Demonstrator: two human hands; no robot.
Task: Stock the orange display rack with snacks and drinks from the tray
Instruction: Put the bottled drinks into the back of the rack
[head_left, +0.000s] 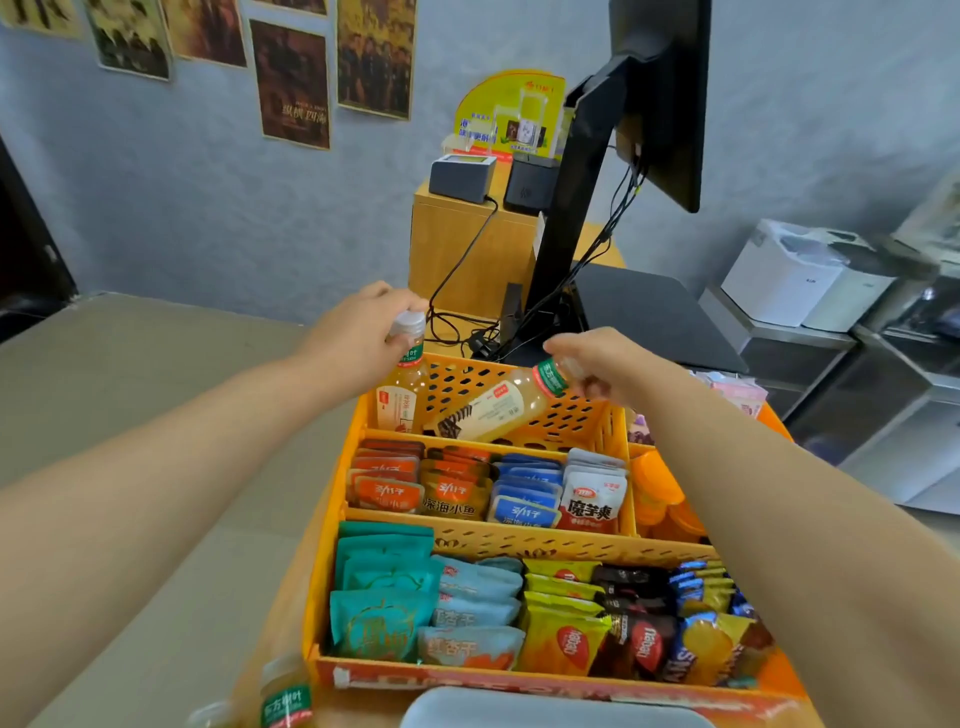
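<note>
The orange display rack (519, 540) fills the middle of the view, with snack packets in its front and middle rows. In its back compartment a pale drink bottle (397, 397) stands upright at the left; my left hand (358, 332) grips its grey cap. A second pale bottle (498, 408) lies tilted across the same compartment, and my right hand (597, 364) holds it by the cap end. A grey tray (545, 709) shows at the bottom edge. Another bottle (285, 696) stands at the bottom left.
A black monitor stand (566, 208) with cables rises just behind the rack on a wooden counter (467, 244). A grey device (462, 176) and a yellow sign (511, 114) sit further back. White appliances (800, 275) stand on shelves at right.
</note>
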